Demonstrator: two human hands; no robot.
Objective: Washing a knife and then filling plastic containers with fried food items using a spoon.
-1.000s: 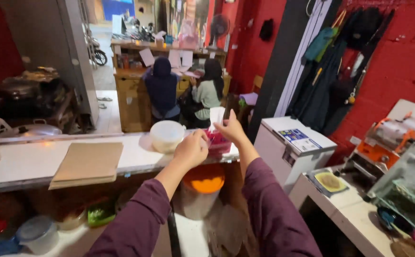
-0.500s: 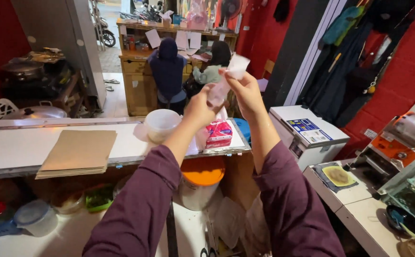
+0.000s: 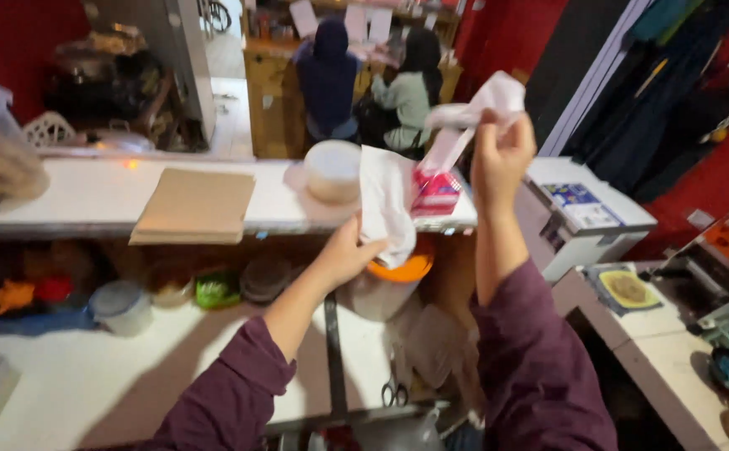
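My right hand [image 3: 498, 154] is raised above the counter and grips a white tissue [image 3: 477, 108] that still trails into a red and white tissue box [image 3: 437, 194]. My left hand [image 3: 346, 255] is lower and to the left, holding another white tissue [image 3: 385, 200] that hangs down in front of the box. The box stands on the white counter [image 3: 89, 196] near its right end. Both arms wear dark purple sleeves.
A white lidded bowl [image 3: 333, 170] and a flat brown cardboard piece [image 3: 195, 205] lie on the counter. Two people [image 3: 331, 71] sit beyond it with their backs turned. A white chest freezer [image 3: 586, 213] is at right; containers and scissors [image 3: 395, 391] are on the lower shelf.
My left hand has dropped from beside the right hand to below the counter edge, carrying a tissue. My right hand has pulled another tissue up out of the box.
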